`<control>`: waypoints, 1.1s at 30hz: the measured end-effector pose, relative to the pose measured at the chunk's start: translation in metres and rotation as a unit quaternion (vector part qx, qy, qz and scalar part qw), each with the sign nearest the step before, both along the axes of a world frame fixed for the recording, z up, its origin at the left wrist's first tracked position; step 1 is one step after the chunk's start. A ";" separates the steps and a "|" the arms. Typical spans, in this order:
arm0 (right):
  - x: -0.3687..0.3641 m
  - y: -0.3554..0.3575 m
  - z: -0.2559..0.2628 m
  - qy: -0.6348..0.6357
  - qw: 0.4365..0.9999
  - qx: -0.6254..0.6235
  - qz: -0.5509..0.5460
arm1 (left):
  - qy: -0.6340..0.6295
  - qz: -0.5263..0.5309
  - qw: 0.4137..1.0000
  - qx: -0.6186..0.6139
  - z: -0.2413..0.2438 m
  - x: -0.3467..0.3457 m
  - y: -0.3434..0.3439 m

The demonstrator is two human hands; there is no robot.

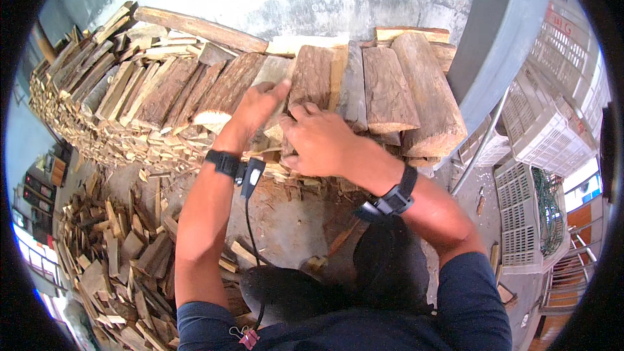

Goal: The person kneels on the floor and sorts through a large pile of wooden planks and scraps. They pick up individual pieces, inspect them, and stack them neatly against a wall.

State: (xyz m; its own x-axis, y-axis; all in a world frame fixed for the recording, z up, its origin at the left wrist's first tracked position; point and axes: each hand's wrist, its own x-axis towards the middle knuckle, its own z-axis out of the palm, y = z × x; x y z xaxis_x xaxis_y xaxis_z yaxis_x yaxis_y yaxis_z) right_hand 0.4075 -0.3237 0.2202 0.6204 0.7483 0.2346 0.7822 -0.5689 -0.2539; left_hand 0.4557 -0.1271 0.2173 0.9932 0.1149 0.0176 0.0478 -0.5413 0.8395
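Note:
A long stack of split firewood (156, 92) runs along the wall, its top pieces lying side by side. On a pale split log (273, 69) near the middle rests my left hand (261, 105), the thumb pointing up beside a bark-covered log (312, 73). My right hand (317, 141) is bent over the front end of that bark-covered log, its fingertips at the log's near edge; whether it grips a piece there cannot be told. Right of it lie a grey narrow piece (353, 87), a bark-covered half log (390, 90) and a larger log (429, 97).
A loose heap of split wood (122, 263) covers the floor at the lower left. A concrete pillar (502, 53) stands at the stack's right end. Beyond it are stacked plastic crates (519, 219), one holding green cord (548, 209), and a thin metal pole (482, 141).

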 end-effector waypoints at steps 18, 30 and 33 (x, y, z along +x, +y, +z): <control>0.029 -0.005 0.024 -0.143 0.981 -0.114 0.067 | -0.157 -0.122 0.962 0.189 -0.028 -0.075 0.010; 0.029 0.015 0.016 -0.161 0.982 -0.093 0.033 | -0.237 -0.091 0.949 0.189 -0.053 -0.070 0.007; 0.027 0.020 0.019 -0.144 0.981 -0.125 0.037 | -0.253 -0.101 0.941 0.199 -0.055 -0.069 0.010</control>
